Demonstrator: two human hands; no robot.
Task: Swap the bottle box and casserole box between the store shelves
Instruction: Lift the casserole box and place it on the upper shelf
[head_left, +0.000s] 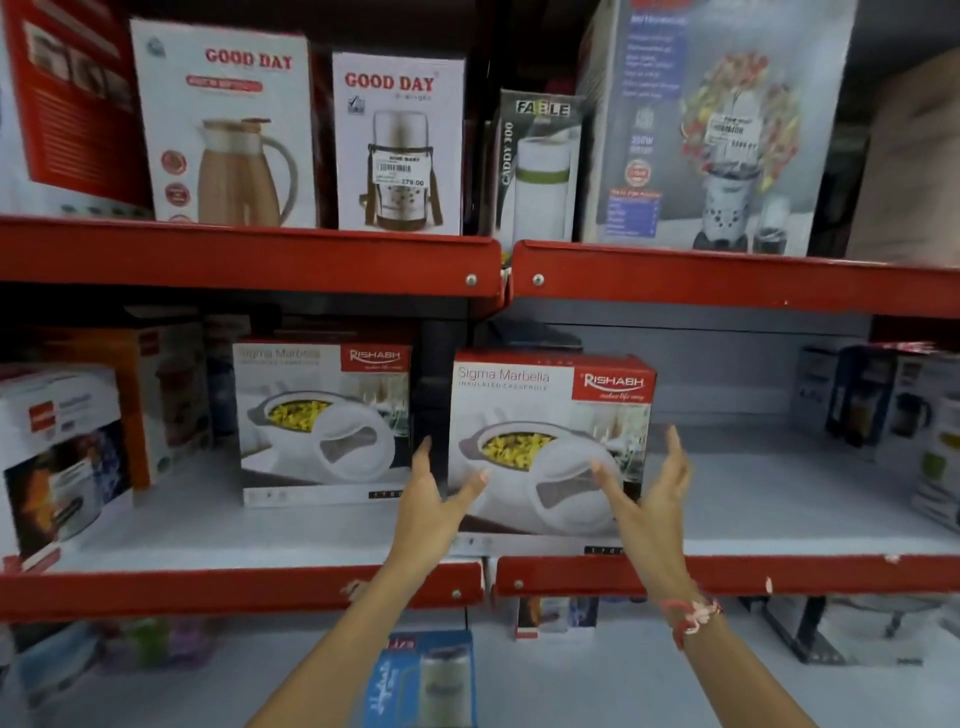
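Observation:
A white and red casserole box (550, 410) marked Sigma Marbella stands on the middle shelf (779, 571), near its front edge. My left hand (434, 499) is at the box's lower left corner, fingers spread. My right hand (657, 493) is at its lower right corner, also spread. Neither hand grips the box. A second, identical casserole box (322, 421) stands further left and deeper in. On the upper shelf (249, 257) a dark bottle box (537, 166) marked Fable Caddy 300 stands upright between taller boxes.
Two white Good Day boxes (228, 130) (397, 145) stand left of the bottle box, a tall blender box (711, 130) on its right. Appliance boxes (62, 452) crowd the middle shelf's left end, more boxes (893, 405) its right end. A blue box (423, 680) stands on the bottom shelf.

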